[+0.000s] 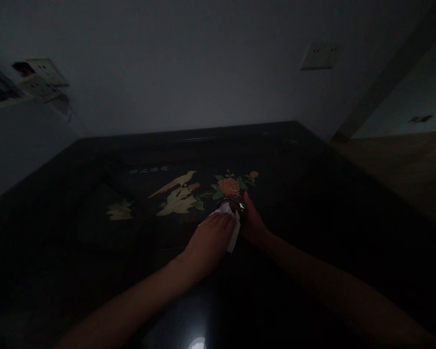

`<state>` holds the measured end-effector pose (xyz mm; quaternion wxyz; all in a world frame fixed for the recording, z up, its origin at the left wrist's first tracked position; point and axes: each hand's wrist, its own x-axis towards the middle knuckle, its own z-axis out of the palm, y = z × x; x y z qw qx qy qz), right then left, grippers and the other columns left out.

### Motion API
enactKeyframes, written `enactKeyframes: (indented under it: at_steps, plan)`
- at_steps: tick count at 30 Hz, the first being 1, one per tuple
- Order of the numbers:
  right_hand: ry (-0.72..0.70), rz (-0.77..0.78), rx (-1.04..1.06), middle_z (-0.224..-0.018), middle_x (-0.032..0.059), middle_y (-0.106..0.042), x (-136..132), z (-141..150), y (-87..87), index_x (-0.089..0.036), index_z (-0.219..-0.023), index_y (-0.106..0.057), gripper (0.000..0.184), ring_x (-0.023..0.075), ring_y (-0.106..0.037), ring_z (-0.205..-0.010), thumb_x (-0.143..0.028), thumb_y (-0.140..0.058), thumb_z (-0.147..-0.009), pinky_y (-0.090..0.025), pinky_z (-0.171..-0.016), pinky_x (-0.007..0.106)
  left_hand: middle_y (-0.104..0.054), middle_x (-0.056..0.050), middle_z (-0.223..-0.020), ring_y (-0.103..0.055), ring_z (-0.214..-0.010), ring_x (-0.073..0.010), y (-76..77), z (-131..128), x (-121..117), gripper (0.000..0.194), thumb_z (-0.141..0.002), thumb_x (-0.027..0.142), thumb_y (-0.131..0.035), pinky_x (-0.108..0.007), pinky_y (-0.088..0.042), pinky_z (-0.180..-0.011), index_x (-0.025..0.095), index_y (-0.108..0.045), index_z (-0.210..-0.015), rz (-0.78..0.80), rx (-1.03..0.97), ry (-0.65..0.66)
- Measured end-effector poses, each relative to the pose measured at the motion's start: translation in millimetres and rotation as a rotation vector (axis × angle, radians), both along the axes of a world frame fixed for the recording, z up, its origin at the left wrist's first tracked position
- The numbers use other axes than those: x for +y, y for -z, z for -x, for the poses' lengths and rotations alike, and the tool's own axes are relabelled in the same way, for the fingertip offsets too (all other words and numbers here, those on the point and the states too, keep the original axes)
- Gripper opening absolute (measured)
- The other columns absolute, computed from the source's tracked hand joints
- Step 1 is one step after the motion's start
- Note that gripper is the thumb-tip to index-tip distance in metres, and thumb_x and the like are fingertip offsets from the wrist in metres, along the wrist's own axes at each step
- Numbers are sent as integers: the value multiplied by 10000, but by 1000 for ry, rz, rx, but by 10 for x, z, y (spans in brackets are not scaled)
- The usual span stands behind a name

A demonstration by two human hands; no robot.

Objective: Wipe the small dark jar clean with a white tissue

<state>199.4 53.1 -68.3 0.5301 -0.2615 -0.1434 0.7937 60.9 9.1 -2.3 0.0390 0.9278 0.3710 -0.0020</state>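
Observation:
Near the middle of the view, my left hand (pixel 212 237) is closed on a white tissue (pixel 234 237) and presses it against a dark, glossy, round-rimmed object (pixel 241 207). Around the right side of that same object my right hand (pixel 253 220) is wrapped, its thumb pointing up. It looks like a small cup or bowl, but the dim light and my fingers hide most of it. Both hands are over a dark, shiny tabletop (pixel 294 194) with a red flower picture (pixel 229 186) just beyond them.
A pale bird picture (pixel 179 198) and a yellowish patch (pixel 119 210) mark the tabletop to the left. Behind the table rises a grey wall (pixel 189 68) with a socket plate (pixel 319 55) at right and several sockets (pixel 47 72) at left. Wooden floor (pixel 392 155) shows at right.

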Motion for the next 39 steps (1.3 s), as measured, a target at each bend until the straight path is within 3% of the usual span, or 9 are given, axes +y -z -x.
enactKeyframes:
  at_steps: [5, 10, 13, 16, 20, 24, 30, 39]
  plan:
    - [-20, -48, -59, -777, 14, -735, -26, -16, -20, -221, -1004, -674, 386, 201, -685, -783, -544, -492, -894, -515, -776, 356, -586, -165, -1319, -551, -1225, -265, -55, 1, -15, 559, -743, 11, -504, -422, -423, -1064, 80, -475, -1296, 217, -182, -57]
    - [-11, 0, -25, -781, 35, -732, -34, -14, -45, -215, -1006, -673, 427, 228, -689, -823, -549, -421, -922, -519, -800, 402, -597, -123, -1321, -595, -1166, -205, -37, -30, -18, 482, -840, 40, -411, -360, -468, -1009, 145, -480, -1305, 469, -517, -175]
    - [-2, -1, -24, -789, 42, -733, -33, -9, -56, -218, -986, -676, 416, 235, -688, -830, -550, -436, -915, -518, -809, 415, -650, -92, -1242, -624, -1101, -190, -41, -48, -24, 447, -879, 65, -379, -341, -505, -951, 173, -489, -1299, 520, -599, -182]
    - [-3, -24, -36, -814, 43, -737, -38, -11, -60, -224, -993, -674, 393, 238, -686, -841, -548, -474, -897, -515, -817, 419, -632, -100, -1271, -611, -1130, -197, -55, -50, -24, 474, -859, 40, -379, -346, -503, -958, 169, -487, -1301, 443, -512, -147]
    - [4, -22, -49, -810, 37, -739, -37, -13, -43, -216, -1019, -674, 404, 231, -689, -827, -545, -473, -896, -508, -825, 404, -576, -156, -1338, -550, -1228, -244, -38, -47, -16, 547, -781, 11, -476, -396, -422, -1067, 94, -462, -1321, 253, -230, -65]
    - [17, -33, -48, -785, 23, -734, -17, -9, -3, -212, -1007, -679, 400, 209, -682, -773, -530, -458, -906, -505, -807, 372, -618, -180, -1261, -588, -1180, -262, 19, -68, -21, 433, -837, 19, -460, -415, -440, -1052, 57, -510, -1265, 56, -73, -23]
    - [15, -14, -39, -795, 6, -732, 7, -22, 27, -209, -981, -687, 374, 177, -665, -751, -510, -475, -911, -497, -809, 330, -605, -206, -1276, -574, -1207, -269, 106, -83, -59, 384, -888, 37, -407, -417, -439, -1054, 33, -527, -1253, -128, 34, -39]
    - [16, -3, 24, -781, -2, -732, -2, -42, 11, -210, -957, -684, 348, 170, -666, -746, -477, -462, -933, -520, -778, 310, -517, -192, -1397, -479, -1311, -273, 151, -38, 7, 403, -913, 65, -374, -427, -388, -1093, 48, -527, -1285, -254, 109, -36]
